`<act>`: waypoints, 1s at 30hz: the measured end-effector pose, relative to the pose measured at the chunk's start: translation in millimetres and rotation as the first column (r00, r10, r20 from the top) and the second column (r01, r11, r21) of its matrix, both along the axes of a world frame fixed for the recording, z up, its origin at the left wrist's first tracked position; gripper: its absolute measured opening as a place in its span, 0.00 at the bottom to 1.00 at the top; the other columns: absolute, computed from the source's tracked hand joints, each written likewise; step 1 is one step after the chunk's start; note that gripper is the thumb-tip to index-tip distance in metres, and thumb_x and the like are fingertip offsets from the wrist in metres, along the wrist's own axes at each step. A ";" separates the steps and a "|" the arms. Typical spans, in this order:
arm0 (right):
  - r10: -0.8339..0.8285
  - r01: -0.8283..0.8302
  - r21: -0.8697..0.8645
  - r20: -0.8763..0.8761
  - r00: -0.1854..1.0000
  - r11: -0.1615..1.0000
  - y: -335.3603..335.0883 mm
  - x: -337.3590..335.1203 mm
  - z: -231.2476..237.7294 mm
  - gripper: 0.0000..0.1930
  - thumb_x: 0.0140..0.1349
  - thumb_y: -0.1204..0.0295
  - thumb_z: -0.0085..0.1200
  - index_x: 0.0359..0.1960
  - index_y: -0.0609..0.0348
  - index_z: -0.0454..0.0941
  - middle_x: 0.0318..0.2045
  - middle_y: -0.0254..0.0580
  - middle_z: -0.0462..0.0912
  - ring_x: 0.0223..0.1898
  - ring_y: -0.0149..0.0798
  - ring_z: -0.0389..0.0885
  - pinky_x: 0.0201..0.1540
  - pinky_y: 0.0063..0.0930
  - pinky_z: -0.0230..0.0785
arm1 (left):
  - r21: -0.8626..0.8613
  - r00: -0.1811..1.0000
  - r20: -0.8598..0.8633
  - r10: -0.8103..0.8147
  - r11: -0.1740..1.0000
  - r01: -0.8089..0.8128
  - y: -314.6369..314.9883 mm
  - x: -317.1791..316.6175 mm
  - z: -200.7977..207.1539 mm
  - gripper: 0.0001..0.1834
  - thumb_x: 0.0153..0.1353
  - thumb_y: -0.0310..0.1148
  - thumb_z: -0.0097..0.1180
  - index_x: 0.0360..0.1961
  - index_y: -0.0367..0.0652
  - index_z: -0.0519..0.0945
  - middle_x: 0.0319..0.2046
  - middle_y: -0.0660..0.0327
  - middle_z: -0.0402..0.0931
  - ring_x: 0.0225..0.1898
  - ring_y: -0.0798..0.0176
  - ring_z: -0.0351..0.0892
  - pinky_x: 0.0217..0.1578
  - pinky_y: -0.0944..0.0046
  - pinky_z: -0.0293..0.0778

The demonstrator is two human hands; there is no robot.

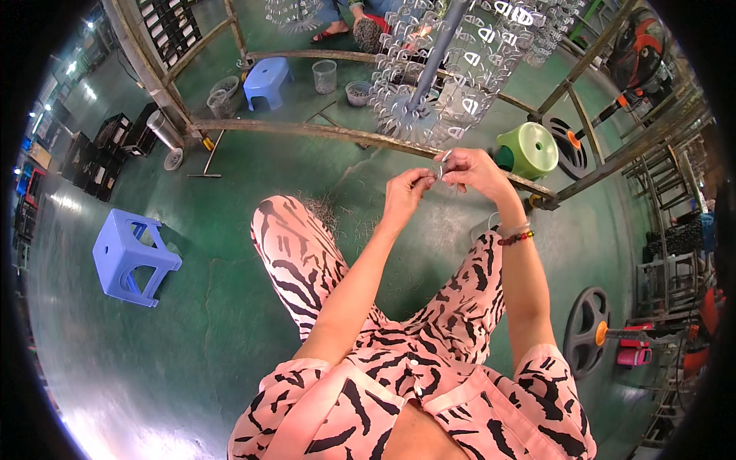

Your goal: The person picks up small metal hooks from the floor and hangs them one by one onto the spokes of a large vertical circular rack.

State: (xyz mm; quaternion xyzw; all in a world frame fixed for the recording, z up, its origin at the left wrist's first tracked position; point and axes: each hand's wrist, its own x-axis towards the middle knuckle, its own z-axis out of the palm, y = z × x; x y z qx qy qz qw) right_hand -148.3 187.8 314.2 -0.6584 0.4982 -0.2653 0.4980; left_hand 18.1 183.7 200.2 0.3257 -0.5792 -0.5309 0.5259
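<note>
Just in front of the hanging rack my two hands nearly meet. My left hand (pixel 408 193) is closed in a pinch, its fingertips at a small silvery metal piece (pixel 440 174). My right hand (pixel 477 173), with a beaded bracelet on its wrist, is also pinched closed on a small shiny metal piece (pixel 446 156); whether both hands hold one piece or two I cannot tell. Beyond them stands a tall rack of wire hooks (pixel 418 107) around a grey pole, loaded with many small D-shaped metal parts (pixel 469 106).
A rusty metal frame bar (pixel 322 133) crosses before me. A blue stool (pixel 126 253) lies at left, another blue stool (pixel 267 80) and a clear bucket (pixel 325 77) beyond the bar. A green stool (pixel 529 149) and black fan base (pixel 589 331) are at right. Another person (pixel 345 15) sits far ahead.
</note>
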 end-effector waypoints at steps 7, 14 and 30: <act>-0.301 0.302 -0.166 0.033 0.953 0.939 31.7 30.2 -8.6 0.16 0.52 0.78 0.59 0.42 0.74 0.75 0.25 0.37 0.79 0.21 0.24 0.72 0.22 0.19 0.65 | -0.591 0.819 0.125 0.561 0.705 -0.393 6.2 -5.0 -3.8 0.08 0.53 0.21 0.57 0.36 0.39 0.77 0.29 0.57 0.79 0.27 0.59 0.79 0.28 0.64 0.75; -0.494 0.486 -0.273 0.044 0.868 0.830 28.1 33.6 -30.9 0.07 0.56 0.81 0.53 0.36 0.71 0.78 0.23 0.39 0.80 0.20 0.26 0.75 0.20 0.19 0.66 | -0.621 0.853 0.018 0.521 0.674 -0.399 12.8 -9.3 1.2 0.08 0.53 0.20 0.57 0.35 0.37 0.76 0.29 0.56 0.78 0.29 0.56 0.79 0.29 0.63 0.75; -0.307 0.073 -0.746 -0.181 0.934 0.662 22.7 2.6 -42.4 0.10 0.54 0.81 0.51 0.39 0.60 0.79 0.29 0.46 0.79 0.28 0.47 0.79 0.30 0.31 0.69 | 0.448 0.910 -0.384 -0.154 0.831 0.329 9.5 5.3 36.9 0.10 0.62 0.28 0.50 0.41 0.33 0.76 0.27 0.65 0.73 0.26 0.73 0.71 0.29 0.71 0.75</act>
